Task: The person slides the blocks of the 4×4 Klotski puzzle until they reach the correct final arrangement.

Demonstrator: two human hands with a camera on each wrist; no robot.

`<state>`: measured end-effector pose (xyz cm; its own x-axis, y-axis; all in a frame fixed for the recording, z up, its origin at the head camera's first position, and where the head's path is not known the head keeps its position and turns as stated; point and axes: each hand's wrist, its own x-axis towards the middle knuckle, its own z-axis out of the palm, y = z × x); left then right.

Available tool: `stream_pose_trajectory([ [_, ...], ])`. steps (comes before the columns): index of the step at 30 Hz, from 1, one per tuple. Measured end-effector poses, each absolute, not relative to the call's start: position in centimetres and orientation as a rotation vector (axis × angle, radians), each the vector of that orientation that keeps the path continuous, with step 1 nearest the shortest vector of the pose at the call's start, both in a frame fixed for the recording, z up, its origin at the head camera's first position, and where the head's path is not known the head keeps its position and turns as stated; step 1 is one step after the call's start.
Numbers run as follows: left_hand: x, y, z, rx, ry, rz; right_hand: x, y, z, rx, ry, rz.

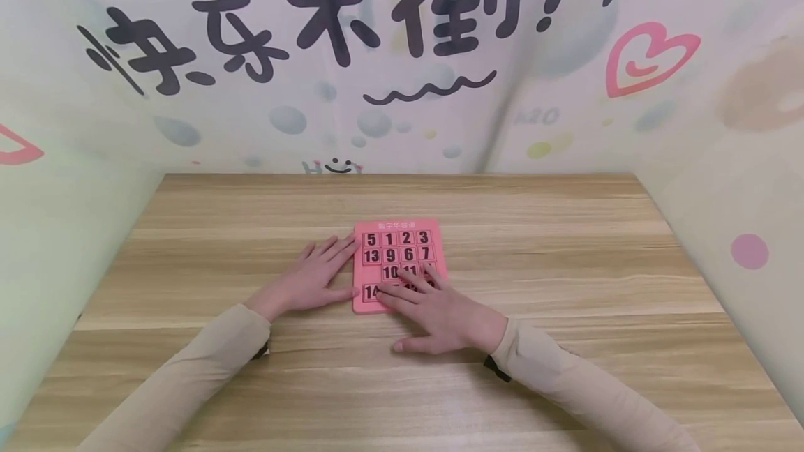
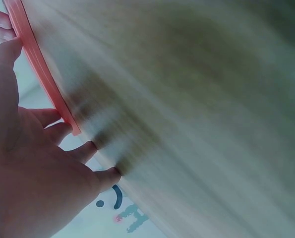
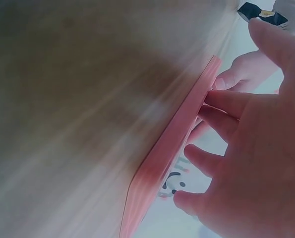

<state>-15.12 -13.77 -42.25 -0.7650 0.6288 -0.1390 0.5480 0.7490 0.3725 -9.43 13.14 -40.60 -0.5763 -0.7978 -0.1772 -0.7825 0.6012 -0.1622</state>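
A pink number sliding puzzle lies flat on the wooden table, with black-numbered tiles. In its third row the leftmost slot is bare, above the tile 14. My left hand rests with spread fingers beside the puzzle, thumb and fingertips at its left edge. Over the lower right part, my right hand lies with extended fingers, its index fingertip at the tile 14. Several bottom-row tiles are hidden under those fingers. In the right wrist view the fingertips come right at the puzzle's face.
The wooden table spreads around the puzzle on all sides. Behind it stands a white printed backdrop with large dark characters, and pale walls close in the left and right sides. A dark band shows at the right wrist.
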Motion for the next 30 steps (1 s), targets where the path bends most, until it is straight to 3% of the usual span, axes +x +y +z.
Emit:
stream_pose_trajectory([
  [30, -15.1, -13.9, -42.2, 0.931, 2.701, 0.450, -11.7, 12.4, -40.5, -1.191, 2.617, -0.268],
])
